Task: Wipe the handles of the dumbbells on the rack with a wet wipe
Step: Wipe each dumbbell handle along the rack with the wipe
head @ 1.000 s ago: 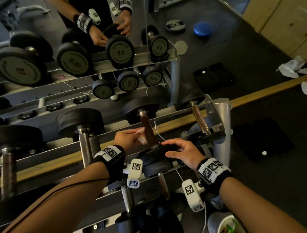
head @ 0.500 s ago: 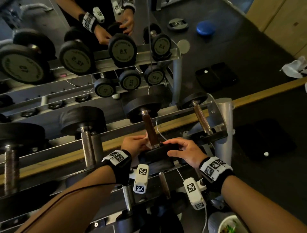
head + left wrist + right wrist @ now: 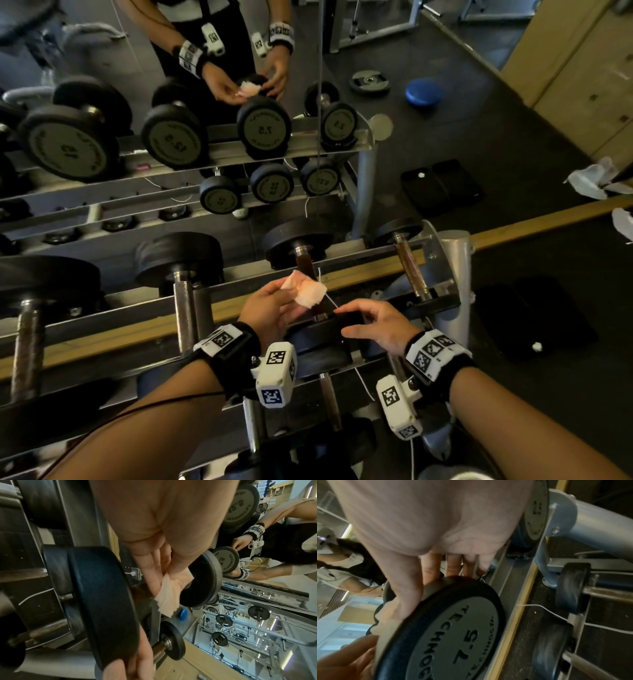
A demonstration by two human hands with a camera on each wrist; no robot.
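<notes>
Wet wipe (image 3: 307, 292), crumpled, pinched by L hand (image 3: 270, 310); R hand (image 3: 378, 327) fingers loose on round dumbbell (image 3: 325, 337).

Dumbbells lie side by side across the rack (image 3: 239, 301), handles pointing toward the mirror (image 3: 171, 51) behind it. The left hand (image 3: 270, 308) holds the wet wipe (image 3: 308, 291) above the 7.5 dumbbell's handle (image 3: 305, 263); the right hand (image 3: 380, 325) rests on that dumbbell's near head (image 3: 318, 337), just right of the left.
</notes>
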